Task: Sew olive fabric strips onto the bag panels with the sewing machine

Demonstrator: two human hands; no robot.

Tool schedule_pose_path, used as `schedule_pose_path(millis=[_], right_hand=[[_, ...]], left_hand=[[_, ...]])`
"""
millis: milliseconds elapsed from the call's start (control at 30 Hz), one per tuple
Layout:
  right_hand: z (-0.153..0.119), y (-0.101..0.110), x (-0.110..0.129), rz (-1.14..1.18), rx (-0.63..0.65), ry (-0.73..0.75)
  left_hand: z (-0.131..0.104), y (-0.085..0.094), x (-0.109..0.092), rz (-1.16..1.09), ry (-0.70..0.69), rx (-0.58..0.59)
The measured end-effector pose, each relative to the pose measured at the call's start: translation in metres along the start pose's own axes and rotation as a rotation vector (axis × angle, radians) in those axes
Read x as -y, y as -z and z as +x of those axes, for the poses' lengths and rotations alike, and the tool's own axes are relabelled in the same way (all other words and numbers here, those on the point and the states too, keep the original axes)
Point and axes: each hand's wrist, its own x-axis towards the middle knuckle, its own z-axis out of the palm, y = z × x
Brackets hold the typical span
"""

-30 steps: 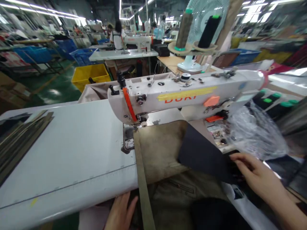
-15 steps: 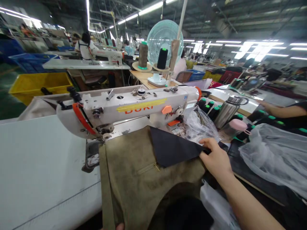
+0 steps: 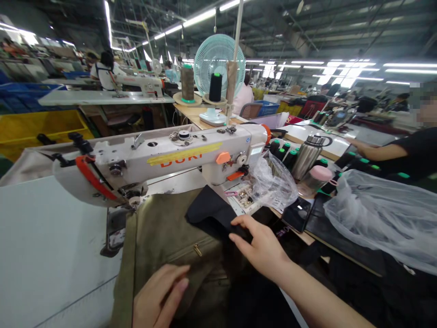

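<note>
An olive fabric piece lies on the bed of the sewing machine, its left edge close to the needle area. A dark lining flap is folded over its upper right part. My right hand holds the flap's right end between thumb and fingers. Low over the olive fabric, my left hand has its fingers stretched out and thumb apart, with nothing visible in it. A gold zipper pull shows on the olive fabric between my hands.
Right of the machine are a clear plastic bag, a steel bottle, a pink-lidded cup, a phone and several thread cones. A fan stands behind. A co-worker's arm reaches in at right.
My right hand has moved left and down, and the lining flap is now bunched rather than stretched out. My left hand has risen into view over the fabric. The camera view has shifted right.
</note>
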Motion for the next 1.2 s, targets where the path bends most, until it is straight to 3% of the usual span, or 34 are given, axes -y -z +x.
schedule_pose_path(millis=[67, 133, 233, 300, 433, 533, 633, 800, 900, 1067, 1200], right_hand=[[-0.006, -0.012, 0.010, 0.079, 0.062, 0.092], [-0.014, -0.024, 0.018, 0.075, 0.168, 0.199], [-0.024, -0.032, 0.019, 0.071, 0.303, 0.345], [-0.030, -0.029, 0.011, 0.137, 0.309, 0.345], [-0.040, -0.019, -0.020, 0.343, 0.250, 0.009], [-0.043, -0.021, -0.043, 0.517, 0.332, -0.167], [-0.043, -0.033, -0.053, 0.651, 0.420, -0.156], [-0.036, -0.056, -0.058, 0.850, 0.378, -0.149], [-0.032, -0.058, -0.066, 0.898, 0.418, -0.083], [-0.027, -0.057, -0.071, 0.751, 0.548, 0.063], [-0.027, -0.057, -0.063, 0.535, 0.544, -0.008]], left_hand=[[0.033, -0.013, -0.017, -0.310, 0.254, 0.164], [0.062, -0.027, -0.030, -0.590, 0.407, 0.233], [0.091, -0.042, -0.036, -0.686, 0.348, 0.104], [0.099, -0.046, -0.034, -0.711, 0.299, 0.036], [0.101, -0.045, -0.024, -0.827, 0.321, 0.035], [0.103, -0.043, -0.019, -0.751, 0.323, 0.006], [0.105, -0.043, -0.015, -0.670, 0.303, 0.039], [0.105, -0.044, -0.012, -0.637, 0.317, 0.067], [0.104, -0.043, -0.012, -0.653, 0.368, 0.077], [0.107, -0.045, -0.012, -0.736, 0.434, 0.075], [0.108, -0.046, -0.011, -0.796, 0.432, 0.055]])
